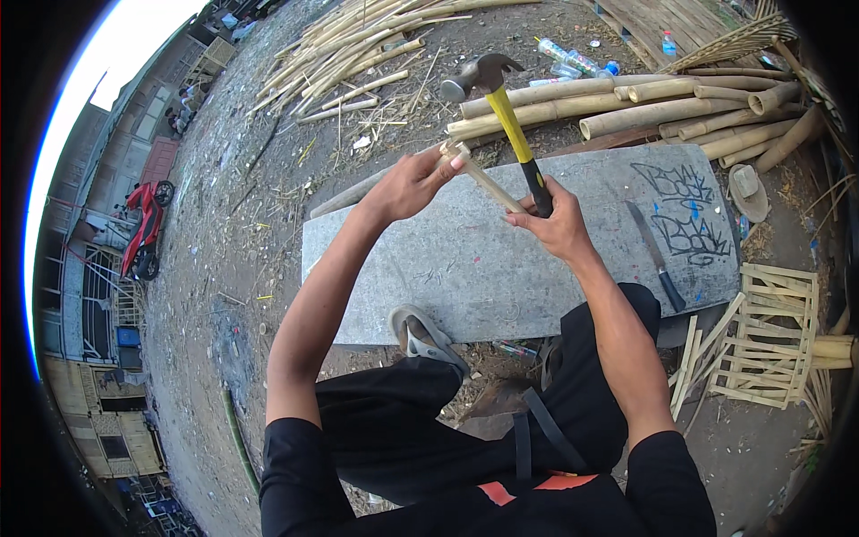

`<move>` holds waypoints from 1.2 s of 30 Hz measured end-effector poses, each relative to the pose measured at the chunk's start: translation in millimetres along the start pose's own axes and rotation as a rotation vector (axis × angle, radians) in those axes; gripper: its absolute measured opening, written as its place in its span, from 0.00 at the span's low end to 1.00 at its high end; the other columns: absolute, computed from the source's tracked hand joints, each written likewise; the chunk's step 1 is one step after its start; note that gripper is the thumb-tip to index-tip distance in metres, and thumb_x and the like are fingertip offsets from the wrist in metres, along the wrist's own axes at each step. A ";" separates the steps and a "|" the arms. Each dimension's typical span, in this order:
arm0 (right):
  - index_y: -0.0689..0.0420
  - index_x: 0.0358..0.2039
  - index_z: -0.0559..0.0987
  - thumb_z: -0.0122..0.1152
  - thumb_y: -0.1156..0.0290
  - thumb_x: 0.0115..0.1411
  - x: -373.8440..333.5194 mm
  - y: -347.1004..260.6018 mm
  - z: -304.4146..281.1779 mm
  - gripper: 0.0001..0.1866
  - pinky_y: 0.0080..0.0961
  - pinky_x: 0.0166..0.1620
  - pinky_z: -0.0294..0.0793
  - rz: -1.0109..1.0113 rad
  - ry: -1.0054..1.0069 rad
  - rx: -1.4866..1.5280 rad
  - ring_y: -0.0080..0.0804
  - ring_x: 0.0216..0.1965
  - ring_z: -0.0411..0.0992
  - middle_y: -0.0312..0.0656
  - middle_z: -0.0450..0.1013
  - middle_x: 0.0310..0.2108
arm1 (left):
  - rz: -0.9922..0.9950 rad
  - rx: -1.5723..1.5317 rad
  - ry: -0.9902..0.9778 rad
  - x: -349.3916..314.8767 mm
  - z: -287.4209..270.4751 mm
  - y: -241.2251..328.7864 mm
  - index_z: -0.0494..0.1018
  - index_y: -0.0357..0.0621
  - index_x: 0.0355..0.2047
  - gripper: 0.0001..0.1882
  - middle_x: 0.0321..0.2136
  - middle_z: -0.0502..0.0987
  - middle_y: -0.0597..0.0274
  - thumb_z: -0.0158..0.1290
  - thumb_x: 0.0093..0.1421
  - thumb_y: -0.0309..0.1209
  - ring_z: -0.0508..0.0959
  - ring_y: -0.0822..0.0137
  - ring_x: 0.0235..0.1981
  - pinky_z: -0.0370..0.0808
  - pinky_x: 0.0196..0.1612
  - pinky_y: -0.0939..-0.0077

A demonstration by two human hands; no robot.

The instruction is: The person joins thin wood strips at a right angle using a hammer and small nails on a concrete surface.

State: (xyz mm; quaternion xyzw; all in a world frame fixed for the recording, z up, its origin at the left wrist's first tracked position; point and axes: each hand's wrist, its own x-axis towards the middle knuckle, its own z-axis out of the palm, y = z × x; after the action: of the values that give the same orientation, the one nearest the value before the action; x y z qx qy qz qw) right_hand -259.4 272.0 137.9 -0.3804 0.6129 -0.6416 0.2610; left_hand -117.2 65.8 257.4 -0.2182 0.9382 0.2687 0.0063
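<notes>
A claw hammer (508, 121) with a yellow and black handle stands head-up in my right hand (559, 222), whose fingers are wrapped round the grip's lower end. My left hand (404, 186) pinches the far-left end of a pale bamboo strip (490, 185), where short pieces cross it. The strip slants down to my right hand, and its near end touches or nearly touches the thumb there. Both hands are above a grey board (403, 277). On that board, right of my right hand, lies a knife (658, 255) with a dark handle.
Thick bamboo poles (653, 112) lie beyond the board, with plastic bottles (577, 63) behind them. Split bamboo (349, 54) is heaped farther off. A slatted bamboo frame (765, 336) and a hat (748, 192) are at the right. My sandalled foot (420, 336) is at the board's near edge.
</notes>
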 end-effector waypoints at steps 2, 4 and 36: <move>0.59 0.34 0.74 0.79 0.64 0.49 -0.2 -1.4 0.5 0.22 0.23 0.33 0.73 0.001 0.000 -0.009 0.21 0.26 0.76 0.39 0.81 0.25 | -0.008 0.007 0.012 -2.1 -1.7 3.3 0.76 0.39 0.43 0.36 0.20 0.74 0.51 0.38 0.68 0.63 0.76 0.60 0.26 0.70 0.32 0.57; 0.59 0.34 0.74 0.79 0.64 0.49 -0.4 0.0 0.6 0.22 0.23 0.33 0.73 0.009 0.006 -0.013 0.21 0.26 0.76 0.39 0.81 0.25 | -0.025 0.026 0.014 -2.9 -2.0 5.3 0.78 0.34 0.37 0.39 0.23 0.74 0.55 0.37 0.69 0.63 0.74 0.63 0.28 0.71 0.34 0.63; 0.59 0.36 0.70 0.73 0.62 0.58 8.2 -3.3 -31.8 0.20 0.24 0.35 0.79 -0.019 0.427 0.232 0.29 0.34 0.80 0.45 0.80 0.32 | 0.387 0.432 0.646 -2.3 -122.6 19.6 0.77 0.47 0.32 0.29 0.09 0.67 0.71 0.43 0.68 0.60 0.61 0.78 0.08 0.51 0.12 0.76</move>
State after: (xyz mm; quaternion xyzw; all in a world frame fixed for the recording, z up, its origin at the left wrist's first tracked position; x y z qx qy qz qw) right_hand -289.4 284.5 143.8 -0.2092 0.5727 -0.7760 0.1612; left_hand -110.3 19.5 372.3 -0.1046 0.9503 -0.0196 -0.2925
